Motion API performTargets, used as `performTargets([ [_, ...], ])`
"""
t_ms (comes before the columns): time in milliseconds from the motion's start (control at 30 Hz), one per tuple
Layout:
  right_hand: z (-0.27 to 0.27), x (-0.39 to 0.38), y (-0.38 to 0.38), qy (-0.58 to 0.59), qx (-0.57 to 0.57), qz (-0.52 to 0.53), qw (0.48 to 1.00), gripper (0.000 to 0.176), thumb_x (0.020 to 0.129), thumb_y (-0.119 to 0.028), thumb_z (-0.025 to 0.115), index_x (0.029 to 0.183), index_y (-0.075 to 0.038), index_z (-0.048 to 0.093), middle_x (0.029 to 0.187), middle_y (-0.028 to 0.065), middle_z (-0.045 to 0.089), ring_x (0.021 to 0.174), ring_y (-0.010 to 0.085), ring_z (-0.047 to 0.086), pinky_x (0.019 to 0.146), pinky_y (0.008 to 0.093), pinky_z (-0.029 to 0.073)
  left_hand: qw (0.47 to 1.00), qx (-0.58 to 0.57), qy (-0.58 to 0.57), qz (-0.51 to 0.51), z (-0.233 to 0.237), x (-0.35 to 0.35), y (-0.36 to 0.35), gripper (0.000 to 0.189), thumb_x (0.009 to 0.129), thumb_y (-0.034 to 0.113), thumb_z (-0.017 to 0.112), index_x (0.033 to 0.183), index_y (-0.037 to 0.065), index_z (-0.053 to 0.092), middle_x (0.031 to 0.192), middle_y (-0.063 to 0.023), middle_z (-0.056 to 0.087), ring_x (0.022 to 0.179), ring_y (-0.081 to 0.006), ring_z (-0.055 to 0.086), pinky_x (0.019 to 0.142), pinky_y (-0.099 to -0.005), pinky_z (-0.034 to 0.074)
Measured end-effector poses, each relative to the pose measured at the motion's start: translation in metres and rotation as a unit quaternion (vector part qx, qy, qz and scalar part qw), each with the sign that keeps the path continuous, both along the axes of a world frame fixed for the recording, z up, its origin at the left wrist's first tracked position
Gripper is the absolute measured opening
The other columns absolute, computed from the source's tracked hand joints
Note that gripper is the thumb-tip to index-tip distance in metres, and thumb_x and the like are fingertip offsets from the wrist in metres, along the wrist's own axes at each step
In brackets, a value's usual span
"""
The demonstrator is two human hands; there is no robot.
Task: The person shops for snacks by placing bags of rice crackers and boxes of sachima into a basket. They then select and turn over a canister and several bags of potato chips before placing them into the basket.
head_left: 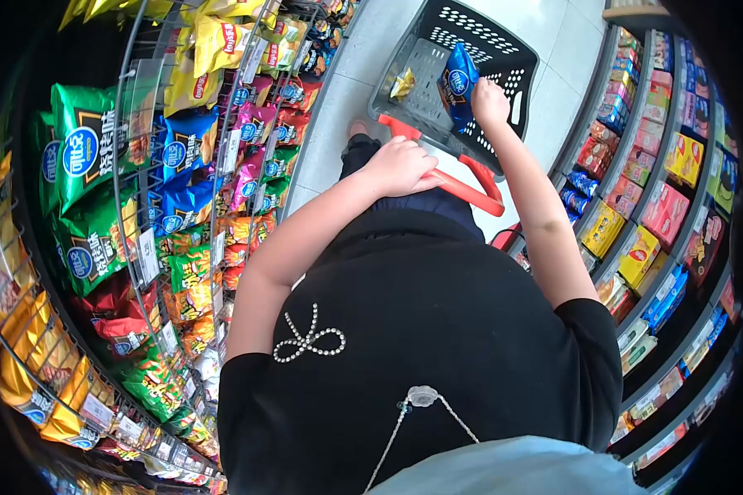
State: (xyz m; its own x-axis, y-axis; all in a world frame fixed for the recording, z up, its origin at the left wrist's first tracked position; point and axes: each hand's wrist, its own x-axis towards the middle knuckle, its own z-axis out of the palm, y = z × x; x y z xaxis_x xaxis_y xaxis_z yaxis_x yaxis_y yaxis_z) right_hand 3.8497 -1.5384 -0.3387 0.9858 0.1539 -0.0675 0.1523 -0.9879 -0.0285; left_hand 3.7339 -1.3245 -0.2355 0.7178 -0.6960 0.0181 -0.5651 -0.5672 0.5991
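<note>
My left hand (pixel 400 167) is wrapped around the red handle (pixel 462 191) of a shopping cart. Fingers closed on its edge, my right hand (pixel 489 103) holds a blue bag of chips (pixel 459 82) upright over the dark grey basket (pixel 404 58) of the cart. A small yellow packet (pixel 402 84) lies inside that basket, at its left side.
To my left, wire racks hold green chip bags (pixel 87 144), blue bags (pixel 186 148) and yellow bags (pixel 221 43). Shelves of boxed snacks (pixel 664 210) run along my right. Pale floor tiles (pixel 338 107) lie between them.
</note>
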Motion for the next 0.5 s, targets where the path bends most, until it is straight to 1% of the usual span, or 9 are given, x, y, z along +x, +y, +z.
performTargets([
  [33, -0.009, 0.0, 0.0, 0.002, 0.001, -0.009, 1.0, 0.011, 0.079, -0.014, 0.045, 0.079, -0.005, 0.051, 0.079, 0.0112, 0.059, 0.076, 0.0267, 0.06, 0.059, 0.0376, 0.051, 1.0, 0.013, 0.013, -0.015, -0.003, 0.002, 0.0, 0.027, 0.073, 0.038, 0.059, 0.071, 0.011, 0.055, 0.064, -0.0036, 0.053, 0.069, -0.0214, 0.055, 0.067, -0.0341, 0.039],
  [133, -0.029, 0.002, 0.004, 0.016, -0.006, -0.047, 0.999, 0.011, 0.079, -0.013, 0.044, 0.081, -0.004, 0.051, 0.081, 0.0117, 0.059, 0.077, 0.0273, 0.06, 0.061, 0.0376, 0.051, 0.999, -0.038, 0.006, -0.01, -0.008, 0.004, -0.002, 0.031, 0.071, 0.043, 0.059, 0.064, 0.012, 0.056, 0.057, -0.0059, 0.054, 0.061, -0.0229, 0.057, 0.063, -0.0348, 0.041],
  [167, -0.034, 0.002, 0.006, 0.022, -0.01, -0.062, 0.998, 0.012, 0.079, -0.013, 0.044, 0.081, -0.004, 0.051, 0.082, 0.0119, 0.059, 0.078, 0.0276, 0.06, 0.062, 0.0377, 0.051, 0.999, -0.052, -0.001, -0.017, -0.011, 0.005, -0.001, 0.03, 0.072, 0.039, 0.061, 0.064, 0.012, 0.052, 0.057, -0.003, 0.05, 0.06, -0.0209, 0.054, 0.062, -0.0329, 0.04],
  [300, -0.062, 0.009, 0.013, 0.099, 0.0, -0.12, 0.988, 0.018, 0.083, -0.016, 0.039, 0.086, -0.003, 0.051, 0.087, 0.0143, 0.059, 0.081, 0.0299, 0.06, 0.068, 0.0392, 0.05, 0.996, -0.084, 0.027, -0.019, -0.013, 0.008, 0.001, 0.031, 0.069, 0.041, 0.063, 0.065, 0.012, 0.053, 0.057, -0.0026, 0.051, 0.059, -0.0199, 0.054, 0.061, -0.0324, 0.041],
  [333, -0.071, 0.011, 0.016, 0.113, 0.014, -0.152, 0.982, 0.019, 0.082, -0.017, 0.04, 0.086, -0.003, 0.051, 0.088, 0.0152, 0.059, 0.082, 0.0306, 0.06, 0.069, 0.0402, 0.05, 0.994, -0.105, 0.026, -0.016, -0.013, 0.01, 0.0, 0.031, 0.068, 0.041, 0.064, 0.066, 0.012, 0.054, 0.056, -0.0026, 0.05, 0.058, -0.02, 0.054, 0.06, -0.032, 0.042],
  [400, -0.089, 0.015, 0.024, 0.143, 0.04, -0.218, 0.965, 0.02, 0.081, -0.02, 0.043, 0.087, -0.003, 0.052, 0.09, 0.0168, 0.059, 0.085, 0.032, 0.059, 0.07, 0.0422, 0.05, 0.993, -0.103, 0.052, -0.039, -0.014, 0.015, 0.001, 0.032, 0.067, 0.042, 0.064, 0.066, 0.011, 0.056, 0.055, -0.0027, 0.051, 0.056, -0.0203, 0.054, 0.058, -0.0315, 0.043],
  [433, -0.098, 0.016, 0.029, 0.148, 0.053, -0.258, 0.953, 0.023, 0.08, -0.021, 0.045, 0.088, -0.002, 0.053, 0.092, 0.0174, 0.06, 0.085, 0.0328, 0.059, 0.072, 0.0418, 0.049, 0.99, -0.122, 0.063, -0.026, -0.018, 0.014, -0.001, 0.037, 0.068, 0.045, 0.061, 0.058, 0.011, 0.052, 0.054, -0.0044, 0.053, 0.055, -0.0218, 0.056, 0.058, -0.0329, 0.043],
  [467, -0.106, 0.017, 0.034, 0.167, 0.054, -0.303, 0.937, 0.025, 0.079, -0.023, 0.046, 0.091, -0.002, 0.055, 0.094, 0.0182, 0.06, 0.087, 0.0326, 0.059, 0.074, 0.041, 0.048, 0.988, -0.135, 0.074, -0.029, -0.021, 0.016, -0.001, 0.038, 0.067, 0.046, 0.062, 0.057, 0.011, 0.051, 0.052, -0.0043, 0.052, 0.053, -0.0218, 0.055, 0.056, -0.0322, 0.043],
  [500, -0.102, 0.022, 0.043, 0.207, 0.069, -0.359, 0.907, 0.025, 0.08, -0.021, 0.046, 0.092, -0.003, 0.056, 0.096, 0.017, 0.06, 0.089, 0.0311, 0.06, 0.076, 0.04, 0.048, 0.985, -0.144, 0.085, -0.038, -0.022, 0.019, 0.0, 0.035, 0.066, 0.044, 0.064, 0.061, 0.011, 0.054, 0.052, -0.0036, 0.052, 0.053, -0.0212, 0.055, 0.055, -0.0316, 0.043],
])
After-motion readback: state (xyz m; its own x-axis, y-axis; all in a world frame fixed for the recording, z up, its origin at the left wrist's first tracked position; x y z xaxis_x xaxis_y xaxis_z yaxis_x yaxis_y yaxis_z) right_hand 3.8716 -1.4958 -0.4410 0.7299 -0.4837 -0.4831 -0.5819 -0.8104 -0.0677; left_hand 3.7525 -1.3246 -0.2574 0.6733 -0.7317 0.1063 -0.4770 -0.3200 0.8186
